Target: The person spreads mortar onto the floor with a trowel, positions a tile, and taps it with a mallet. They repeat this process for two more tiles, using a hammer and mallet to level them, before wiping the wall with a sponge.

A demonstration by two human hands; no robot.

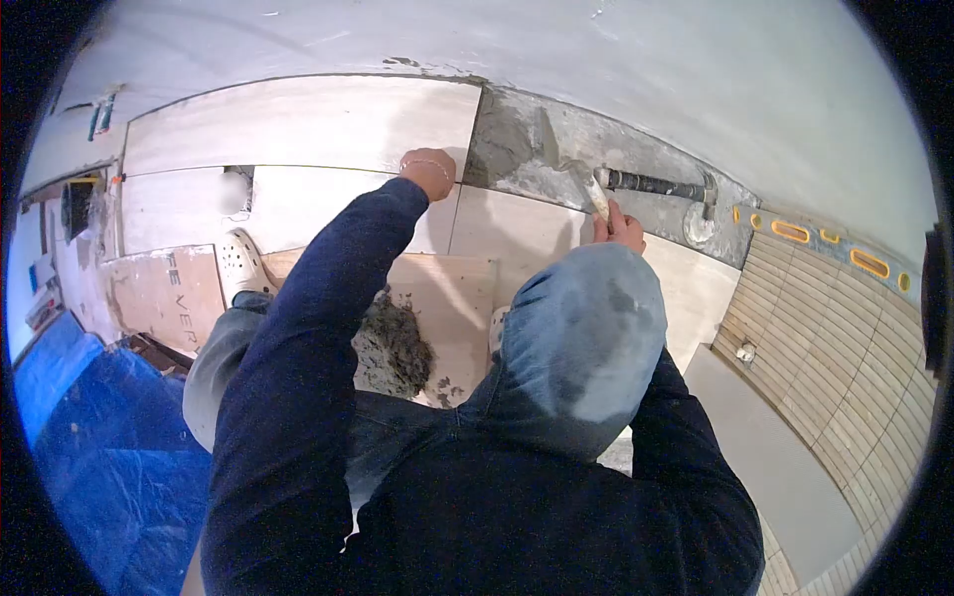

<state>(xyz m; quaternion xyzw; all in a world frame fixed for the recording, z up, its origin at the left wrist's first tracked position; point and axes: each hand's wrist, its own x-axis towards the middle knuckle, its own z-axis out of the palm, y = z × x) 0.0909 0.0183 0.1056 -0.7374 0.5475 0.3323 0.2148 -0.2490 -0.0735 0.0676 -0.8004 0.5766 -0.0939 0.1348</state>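
Note:
My right hand (621,230) is closed around the pale handle of a trowel (599,197), near the lower edge of the bare strip of floor. The trowel's blade (551,141) points up and left, beside a patch of wet grey mortar (502,134). My left hand (429,173) is curled into a fist on the light floor tile (308,119), close to that tile's right end; its fingers are mostly tucked from view. Just right of the trowel lies a hammer (656,186) with a black handle, its metal head at the far end.
A mortar heap (393,348) sits on a board (467,288) between my legs. At right, a yellow level (835,243) lies along small ribbed tiles (815,328). Blue sheeting (119,457) covers the lower left. A cutout (237,191) interrupts one laid tile. The wall (596,50) borders the top.

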